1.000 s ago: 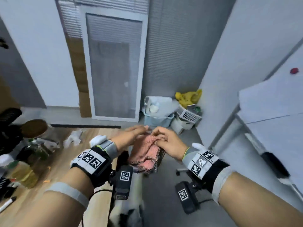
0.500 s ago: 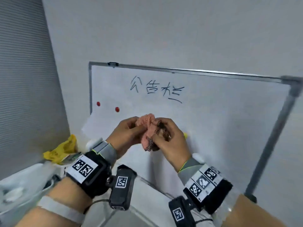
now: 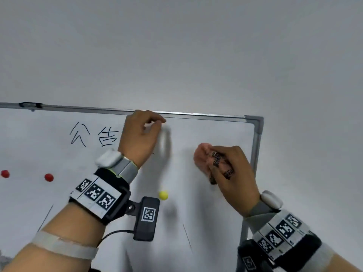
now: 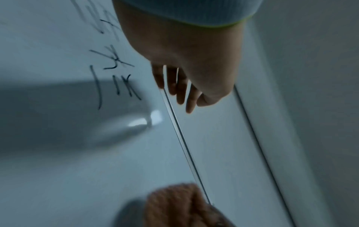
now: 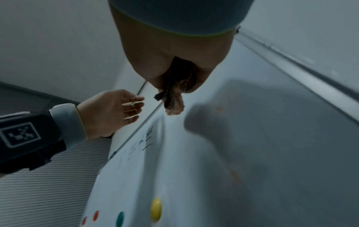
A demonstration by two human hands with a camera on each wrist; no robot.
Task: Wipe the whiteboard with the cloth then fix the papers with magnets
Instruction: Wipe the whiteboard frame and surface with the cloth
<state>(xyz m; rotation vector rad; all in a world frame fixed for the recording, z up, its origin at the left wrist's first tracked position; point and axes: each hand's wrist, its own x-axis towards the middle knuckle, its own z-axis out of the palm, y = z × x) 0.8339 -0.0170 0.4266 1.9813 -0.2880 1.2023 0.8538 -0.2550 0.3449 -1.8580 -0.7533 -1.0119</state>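
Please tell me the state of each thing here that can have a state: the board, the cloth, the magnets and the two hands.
whiteboard: upright, black writing not yet wiped.
cloth: bunched, at the board right of the writing.
right hand: grips the cloth.
left hand: holds nothing, fingers loosely bent near the top frame.
yellow magnet: on the board.
red magnets: on the board.
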